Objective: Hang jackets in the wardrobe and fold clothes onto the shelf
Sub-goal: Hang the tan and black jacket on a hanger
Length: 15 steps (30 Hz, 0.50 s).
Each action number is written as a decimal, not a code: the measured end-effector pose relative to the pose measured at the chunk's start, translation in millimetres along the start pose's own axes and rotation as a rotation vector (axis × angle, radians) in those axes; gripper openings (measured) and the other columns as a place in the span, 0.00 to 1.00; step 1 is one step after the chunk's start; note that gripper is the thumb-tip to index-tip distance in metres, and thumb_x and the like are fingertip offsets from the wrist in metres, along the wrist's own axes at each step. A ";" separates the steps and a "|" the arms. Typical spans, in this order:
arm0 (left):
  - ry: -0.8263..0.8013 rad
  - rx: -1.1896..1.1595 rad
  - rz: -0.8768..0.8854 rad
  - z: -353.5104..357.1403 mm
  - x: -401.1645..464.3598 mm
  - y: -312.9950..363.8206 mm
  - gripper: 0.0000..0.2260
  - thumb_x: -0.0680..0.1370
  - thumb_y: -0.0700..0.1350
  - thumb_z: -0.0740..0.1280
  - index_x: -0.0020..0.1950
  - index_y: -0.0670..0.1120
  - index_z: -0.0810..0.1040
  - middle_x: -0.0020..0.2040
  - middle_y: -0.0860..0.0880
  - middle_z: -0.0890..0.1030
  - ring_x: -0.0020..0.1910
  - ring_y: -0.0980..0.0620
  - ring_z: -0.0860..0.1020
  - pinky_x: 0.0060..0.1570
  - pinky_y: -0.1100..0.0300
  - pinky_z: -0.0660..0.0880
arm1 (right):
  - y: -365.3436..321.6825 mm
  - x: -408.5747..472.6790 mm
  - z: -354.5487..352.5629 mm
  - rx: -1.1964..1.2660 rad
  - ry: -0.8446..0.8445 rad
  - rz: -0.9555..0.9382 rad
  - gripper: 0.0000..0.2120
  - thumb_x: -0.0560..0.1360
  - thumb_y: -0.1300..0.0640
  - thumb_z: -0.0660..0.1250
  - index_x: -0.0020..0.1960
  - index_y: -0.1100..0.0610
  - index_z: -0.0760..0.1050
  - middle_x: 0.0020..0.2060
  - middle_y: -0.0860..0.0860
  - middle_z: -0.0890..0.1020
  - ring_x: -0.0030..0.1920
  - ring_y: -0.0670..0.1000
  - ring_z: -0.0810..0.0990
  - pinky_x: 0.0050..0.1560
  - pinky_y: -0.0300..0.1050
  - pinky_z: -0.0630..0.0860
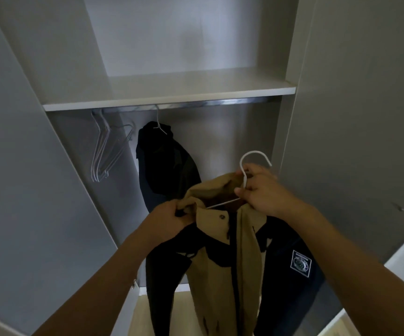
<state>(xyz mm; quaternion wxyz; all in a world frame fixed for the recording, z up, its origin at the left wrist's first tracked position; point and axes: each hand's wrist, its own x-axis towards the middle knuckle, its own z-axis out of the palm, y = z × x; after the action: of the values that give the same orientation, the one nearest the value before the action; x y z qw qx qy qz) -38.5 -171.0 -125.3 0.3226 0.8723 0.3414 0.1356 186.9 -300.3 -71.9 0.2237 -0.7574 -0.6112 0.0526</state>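
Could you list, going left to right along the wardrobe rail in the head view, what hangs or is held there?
Empty wire hangers → hung dark jacket → white hanger gripped by the right hand.

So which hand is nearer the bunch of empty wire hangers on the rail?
Left. The left hand grips the tan and black jacket's collar, below and right of the empty wire hangers. The right hand, pinching the white hanger, is farther right.

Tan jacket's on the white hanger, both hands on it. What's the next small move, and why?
Probably lift the white hanger so its hook catches the rail, right of the dark jacket. The right hand already grips its neck, the left hand steadies the tan jacket at the collar, and that rail stretch looks free.
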 end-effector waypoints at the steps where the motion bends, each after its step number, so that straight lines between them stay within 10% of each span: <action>1: 0.016 0.002 0.047 1.8 -4.1 1.6 0.03 0.79 0.52 0.66 0.45 0.58 0.77 0.42 0.59 0.80 0.43 0.62 0.79 0.47 0.66 0.73 | -2.1 1.8 -0.5 0.031 -0.010 0.004 0.13 0.78 0.51 0.65 0.43 0.57 0.83 0.63 0.47 0.71 0.63 0.52 0.70 0.67 0.51 0.64; 8: 0.256 0.079 0.284 12.4 -18.9 28.0 0.04 0.81 0.43 0.63 0.46 0.50 0.73 0.43 0.52 0.76 0.43 0.54 0.75 0.43 0.63 0.70 | -4.2 16.0 -9.4 0.065 -0.098 0.120 0.13 0.79 0.47 0.61 0.49 0.57 0.76 0.47 0.53 0.78 0.48 0.53 0.78 0.55 0.55 0.75; 15: 0.125 0.146 0.274 3.8 -12.8 29.1 0.05 0.81 0.42 0.61 0.48 0.43 0.73 0.42 0.48 0.77 0.41 0.50 0.76 0.44 0.59 0.73 | -13.7 20.8 -17.2 0.084 -0.127 0.078 0.12 0.78 0.47 0.63 0.42 0.53 0.77 0.40 0.49 0.82 0.44 0.49 0.79 0.52 0.53 0.76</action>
<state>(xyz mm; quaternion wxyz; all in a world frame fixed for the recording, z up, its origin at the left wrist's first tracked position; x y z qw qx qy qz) -31.4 -197.8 -109.4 0.2148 0.9218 0.2475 0.2071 185.8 -283.1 -47.0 0.2136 -0.7656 -0.5916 0.1349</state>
